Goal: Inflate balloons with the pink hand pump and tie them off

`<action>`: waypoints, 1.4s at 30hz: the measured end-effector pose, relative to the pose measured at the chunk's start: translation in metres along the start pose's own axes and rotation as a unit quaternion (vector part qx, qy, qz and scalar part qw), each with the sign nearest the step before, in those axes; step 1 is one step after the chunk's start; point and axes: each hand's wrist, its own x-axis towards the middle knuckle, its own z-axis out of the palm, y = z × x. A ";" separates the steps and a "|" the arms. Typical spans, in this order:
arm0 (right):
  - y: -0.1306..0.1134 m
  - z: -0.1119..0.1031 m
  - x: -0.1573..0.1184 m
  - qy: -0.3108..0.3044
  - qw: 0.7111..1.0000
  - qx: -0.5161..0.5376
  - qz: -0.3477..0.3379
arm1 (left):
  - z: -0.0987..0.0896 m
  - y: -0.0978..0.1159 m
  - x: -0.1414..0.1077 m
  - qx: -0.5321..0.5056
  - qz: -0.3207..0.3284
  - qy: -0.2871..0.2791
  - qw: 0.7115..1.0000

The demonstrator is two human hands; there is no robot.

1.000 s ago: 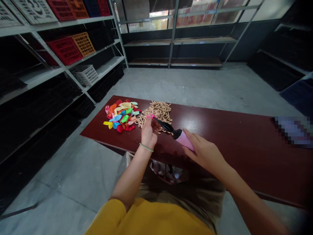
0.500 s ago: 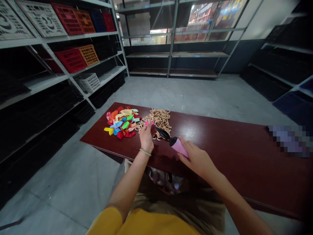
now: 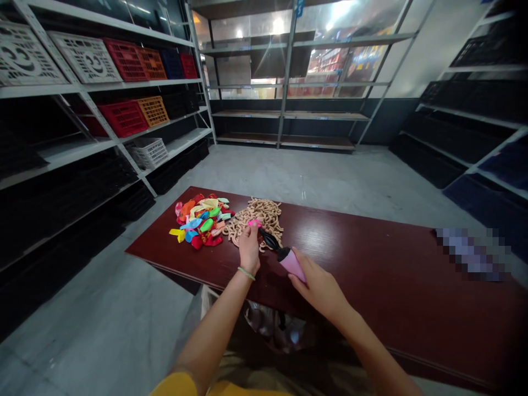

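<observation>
My right hand (image 3: 319, 286) is wrapped round the pink barrel of a balloon hand pump (image 3: 292, 265), whose black nozzle end points toward my left hand. My left hand (image 3: 249, 250) pinches a small pink balloon (image 3: 254, 223) at the tip of the nozzle; the fingers partly hide it, and whether it is pulled over the tip I cannot tell. Just beyond the hands lies a heap of small tan, curved pieces (image 3: 264, 212) on the dark red table. To its left is a pile of uninflated, multicoloured balloons (image 3: 204, 217).
The brown table (image 3: 350, 242) runs off to the right, where a blurred purple-grey item (image 3: 470, 253) lies. Under the near edge sits a clear plastic bag (image 3: 274, 327). Metal shelves with red crates (image 3: 124, 118) stand left; more shelving (image 3: 284, 115) stands at the back.
My view has tilted up slightly, so the table sits lower in the picture. Both hands keep the same hold on the pump and the pink balloon.
</observation>
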 end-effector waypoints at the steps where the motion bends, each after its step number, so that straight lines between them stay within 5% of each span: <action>1: -0.002 0.002 0.001 -0.001 1.000 0.004 -0.001 | 0.003 -0.002 -0.002 -0.012 0.000 -0.007 1.000; 9: -0.019 0.012 0.008 0.000 1.000 -0.016 0.005 | 0.021 -0.007 -0.018 -0.193 -0.037 -0.066 0.978; 16: -0.029 0.020 0.006 -0.058 0.995 -0.061 0.052 | 0.010 0.003 0.006 -0.179 -0.042 -0.011 0.983; 33: 0.033 -0.016 -0.084 0.005 0.993 -0.106 0.051 | 0.019 0.024 0.028 -0.201 -0.022 -0.002 0.979; 42: 0.020 -0.015 -0.058 0.055 0.992 -0.108 0.031 | 0.026 0.033 0.031 -0.223 -0.006 -0.019 0.975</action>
